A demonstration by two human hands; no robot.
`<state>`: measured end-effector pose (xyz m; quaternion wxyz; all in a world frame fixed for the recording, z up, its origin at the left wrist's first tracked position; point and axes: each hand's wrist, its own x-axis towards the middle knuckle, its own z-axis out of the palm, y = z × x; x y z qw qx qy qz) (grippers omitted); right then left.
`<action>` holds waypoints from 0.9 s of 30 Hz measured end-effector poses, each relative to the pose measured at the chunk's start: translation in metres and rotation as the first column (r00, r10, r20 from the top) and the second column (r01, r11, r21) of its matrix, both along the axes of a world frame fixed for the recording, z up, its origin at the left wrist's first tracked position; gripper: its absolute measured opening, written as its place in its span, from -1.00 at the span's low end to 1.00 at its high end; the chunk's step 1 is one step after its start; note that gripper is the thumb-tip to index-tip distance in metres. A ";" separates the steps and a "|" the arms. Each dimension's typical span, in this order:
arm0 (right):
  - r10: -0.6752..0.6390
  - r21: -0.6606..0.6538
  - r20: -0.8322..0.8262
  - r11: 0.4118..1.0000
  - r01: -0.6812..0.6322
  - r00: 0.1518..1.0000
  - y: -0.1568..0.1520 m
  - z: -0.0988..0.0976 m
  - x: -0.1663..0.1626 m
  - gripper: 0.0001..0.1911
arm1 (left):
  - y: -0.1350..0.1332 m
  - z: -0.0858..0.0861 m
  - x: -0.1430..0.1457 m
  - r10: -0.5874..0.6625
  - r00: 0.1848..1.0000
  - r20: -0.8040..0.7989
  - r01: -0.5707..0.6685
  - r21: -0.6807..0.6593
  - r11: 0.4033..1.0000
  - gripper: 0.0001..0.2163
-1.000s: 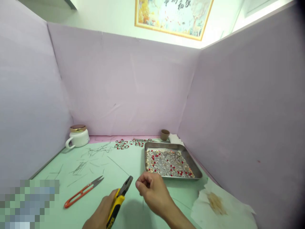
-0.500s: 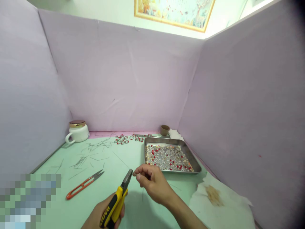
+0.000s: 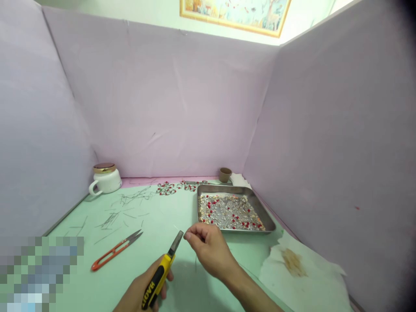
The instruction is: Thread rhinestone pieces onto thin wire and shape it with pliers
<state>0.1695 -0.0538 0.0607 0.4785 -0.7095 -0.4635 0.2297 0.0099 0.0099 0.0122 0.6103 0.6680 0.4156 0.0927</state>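
Wrapped around the yellow-and-black pliers (image 3: 158,277), my left hand (image 3: 139,286) is closed at the bottom centre. Their metal jaws point up and to the right, just short of my right fingertips. My right hand (image 3: 211,251) is closed in a pinch, with thumb and forefinger together on a thin wire that is mostly hidden. A faint length of wire (image 3: 176,227) shows beyond the plier tips. Behind my right hand stands a metal tray (image 3: 268,219) holding red, clear and gold beads (image 3: 227,212).
Orange thread snips (image 3: 113,252) lie to the left, with loose wire pieces (image 3: 110,220) behind them. Farther back are red-beaded wire pieces (image 3: 166,188), a lidded white mug (image 3: 108,180) and a small brown cup (image 3: 225,174). White paper (image 3: 292,286) lies at right. Lilac panels (image 3: 178,99) enclose the table.
My left hand has turned the pliers, so their handles now look closer together and edge-on. My right fingertips have shifted slightly right. The view has tilted a little.
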 end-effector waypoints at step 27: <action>0.121 0.125 0.279 0.979 -0.161 0.953 -0.015 0.012 -0.014 -0.78 | -0.008 0.040 -0.013 -0.231 0.963 0.138 0.222 0.076 0.972 -0.90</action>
